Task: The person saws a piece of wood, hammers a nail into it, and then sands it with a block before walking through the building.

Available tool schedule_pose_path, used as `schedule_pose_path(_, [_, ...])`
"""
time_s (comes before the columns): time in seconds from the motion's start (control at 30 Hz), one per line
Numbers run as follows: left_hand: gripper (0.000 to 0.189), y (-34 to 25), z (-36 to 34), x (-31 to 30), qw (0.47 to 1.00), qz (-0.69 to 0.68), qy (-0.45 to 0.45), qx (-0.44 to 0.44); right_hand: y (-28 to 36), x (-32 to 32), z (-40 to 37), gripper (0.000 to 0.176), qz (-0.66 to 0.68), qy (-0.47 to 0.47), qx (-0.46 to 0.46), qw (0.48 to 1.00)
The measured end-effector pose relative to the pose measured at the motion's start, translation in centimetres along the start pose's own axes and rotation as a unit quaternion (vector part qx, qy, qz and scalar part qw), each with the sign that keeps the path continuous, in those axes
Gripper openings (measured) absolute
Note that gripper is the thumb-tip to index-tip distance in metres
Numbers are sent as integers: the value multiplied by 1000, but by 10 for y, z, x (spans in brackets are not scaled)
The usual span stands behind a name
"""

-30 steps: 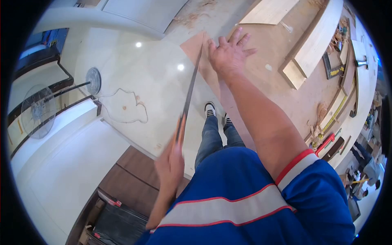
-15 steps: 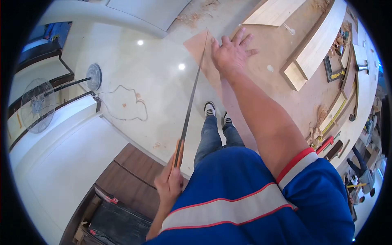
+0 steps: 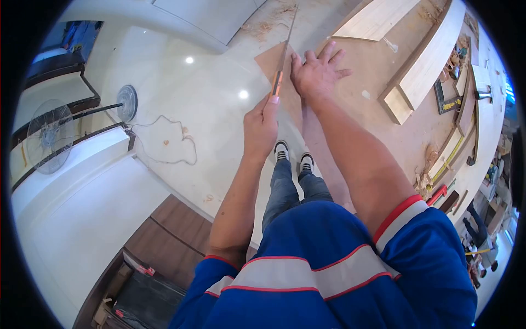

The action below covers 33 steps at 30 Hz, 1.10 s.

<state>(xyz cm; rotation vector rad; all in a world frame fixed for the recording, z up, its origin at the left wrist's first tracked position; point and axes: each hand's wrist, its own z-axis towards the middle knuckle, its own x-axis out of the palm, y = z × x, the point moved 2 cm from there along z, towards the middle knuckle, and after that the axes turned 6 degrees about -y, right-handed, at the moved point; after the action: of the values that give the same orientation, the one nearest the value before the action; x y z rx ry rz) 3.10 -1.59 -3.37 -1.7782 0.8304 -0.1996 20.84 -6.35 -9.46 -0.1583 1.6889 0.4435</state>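
In my left hand (image 3: pixel 262 123) is the orange-and-black handle of a handsaw (image 3: pixel 287 46), with the fingers wrapped round it and the thumb on top. Its thin blade points away from me and crosses the overhanging part of a thin brown sheet (image 3: pixel 267 59) near the corner. Just right of the blade, my right hand (image 3: pixel 318 77) lies flat on the sheet with its fingers spread, pressing on it. The sheet's near part runs back toward my body along the workbench edge. How deep the blade sits in the sheet cannot be made out.
Pale wooden boards (image 3: pixel 430 60) lie on the bench, with a black square (image 3: pixel 448 98), a hammer (image 3: pixel 483 94) and wood shavings to the right. A standing fan (image 3: pixel 50 137) is at left, its cable on the floor. Other people (image 3: pixel 482 236) are at far right.
My left hand has pushed the saw forward and up, away from my body, so the handle is now close to the sheet. My right hand stays in place on the sheet.
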Motion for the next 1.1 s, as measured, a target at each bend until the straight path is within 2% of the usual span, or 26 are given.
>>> schedule_pose_path(0.07, [41,-28,-14,-15,997,47,24,-57,2,-3,-1,56,0,8,4,1000])
schedule_pose_path(0.1, [45,-35,-25,-23,993,68,35,-86,1,-4,0,56,-1,13,5,1000])
schedule_pose_path(0.2, [46,-10,-104,-70,987,153,18,-40,0,2,-1,58,-1,-6,-3,1000])
schedule_pose_path(0.3, [49,9,-208,-125,980,183,6,-82,1,-8,-2,57,-18,20,3,1000])
schedule_pose_path(0.37, [50,-4,-223,-136,973,207,10,-106,-2,-1,-5,57,-12,1,-12,1000])
schedule_pose_path(0.47, [49,-2,-169,-109,961,230,6,-153,-1,-1,1,57,-4,0,-12,1000])
schedule_pose_path(0.5, [49,31,-118,-85,965,261,0,-9,-3,-3,0,57,-2,6,-9,1000])
schedule_pose_path(0.6, [54,3,18,6,986,132,-25,103,0,-11,1,58,3,36,7,999])
schedule_pose_path(0.67, [57,-30,53,21,997,73,9,-24,-2,-2,0,58,2,14,4,1000])
schedule_pose_path(0.77, [55,-21,12,-4,986,154,-4,58,4,-6,1,58,10,12,0,1000])
schedule_pose_path(0.8, [54,-8,-21,-22,989,134,-17,61,1,-8,0,58,8,20,6,1000])
schedule_pose_path(0.83, [49,-6,-64,-47,979,202,4,-16,-1,-8,-2,58,7,17,0,1000])
schedule_pose_path(0.9, [49,3,-153,-98,975,177,10,-135,-2,-5,-1,59,1,10,-8,1000])
schedule_pose_path(0.93, [49,1,-192,-118,981,167,0,-95,-2,-3,-1,59,4,8,-10,1000])
schedule_pose_path(1.03, [49,15,-198,-122,975,209,-13,-74,-2,1,-3,59,3,7,-14,1000])
schedule_pose_path(1.1, [50,40,-132,-89,974,203,-4,-99,-2,-1,1,58,-14,4,-13,1000])
